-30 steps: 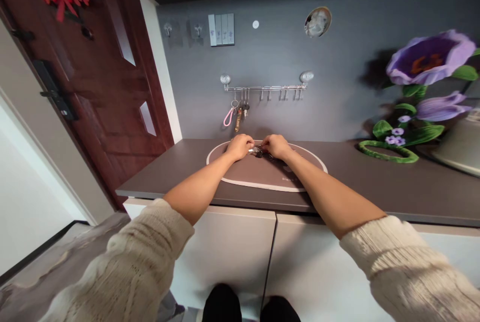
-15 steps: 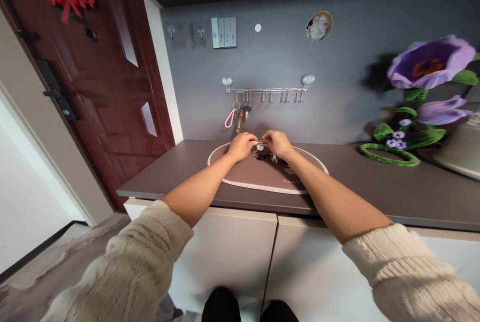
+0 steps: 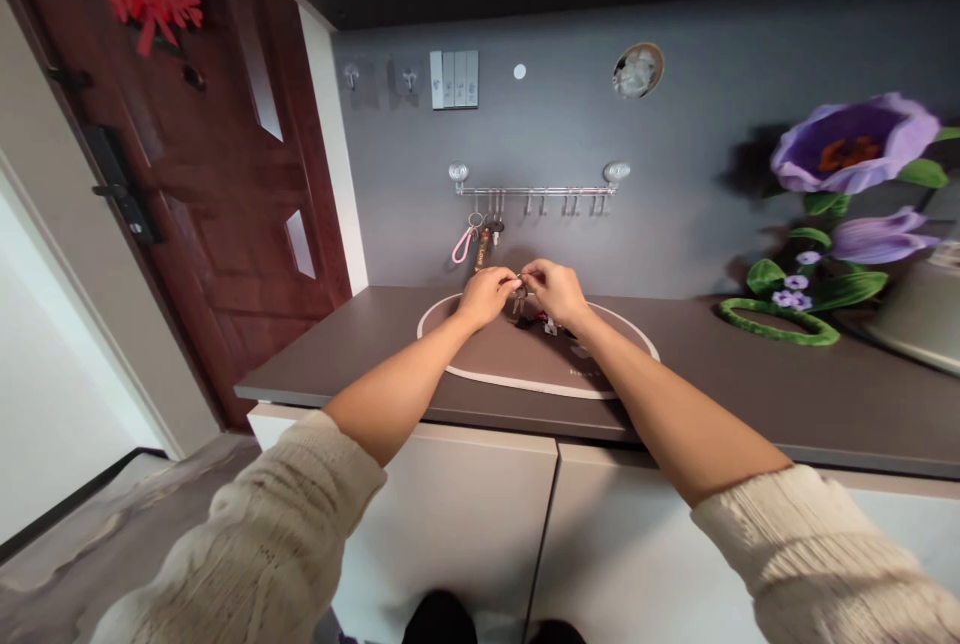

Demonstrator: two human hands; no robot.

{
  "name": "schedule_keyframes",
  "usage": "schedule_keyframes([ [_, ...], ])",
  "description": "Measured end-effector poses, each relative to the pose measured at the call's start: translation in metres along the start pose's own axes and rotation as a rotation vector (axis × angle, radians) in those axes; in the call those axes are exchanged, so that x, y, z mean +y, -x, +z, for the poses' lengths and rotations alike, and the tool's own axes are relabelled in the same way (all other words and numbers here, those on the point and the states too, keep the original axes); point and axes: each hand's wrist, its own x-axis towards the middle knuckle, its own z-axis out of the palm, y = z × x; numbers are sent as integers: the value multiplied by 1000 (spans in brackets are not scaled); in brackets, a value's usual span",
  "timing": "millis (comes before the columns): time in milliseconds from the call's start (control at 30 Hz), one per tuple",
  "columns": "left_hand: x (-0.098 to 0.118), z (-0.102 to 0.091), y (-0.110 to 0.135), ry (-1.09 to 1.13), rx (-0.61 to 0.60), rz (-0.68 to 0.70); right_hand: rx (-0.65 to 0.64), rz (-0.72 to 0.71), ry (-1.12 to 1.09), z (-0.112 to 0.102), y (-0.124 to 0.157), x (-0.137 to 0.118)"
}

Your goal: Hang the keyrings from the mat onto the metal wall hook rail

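Over the brown oval mat (image 3: 495,354), my left hand (image 3: 489,296) and my right hand (image 3: 553,288) meet, fingertips nearly touching. Both pinch a small key ring between them, and a bunch of keys (image 3: 519,301) dangles just below the fingers. Beneath, more keys (image 3: 550,325) with dark and red parts lie on the mat, partly covered by my right hand. On the wall behind, a clear hook rail (image 3: 536,191) carries a pink loop key fob (image 3: 461,246), a brown strap fob (image 3: 481,250) and some keys at its left end.
The mat lies on a dark countertop (image 3: 322,349) above white cabinet doors (image 3: 465,494). To the right stand purple fabric flowers (image 3: 855,149) with a green base ring (image 3: 780,324) beside a pale rounded object (image 3: 926,309). A dark shelf hangs overhead; a red-brown door (image 3: 217,224) is at left.
The view has tilted slightly upward. My hands stay together at the key ring, and the keys hanging from it have turned and hang more steeply.
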Motion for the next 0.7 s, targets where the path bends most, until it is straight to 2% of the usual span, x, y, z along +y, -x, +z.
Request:
schedule_keyframes([
  [167, 0, 1, -2, 196, 64, -96, 44, 34, -234, 1, 0, 0],
  [367, -1, 0, -5, 397, 137, -209, -3, 131, -499, 9, -3, 8],
  [600, 2, 2, -5, 455, 155, -220, -9, 210, -597, 5, 2, -2],
  [700, 4, 1, -5, 446, 157, -233, -9, 191, -571, 4, 3, -4],
])
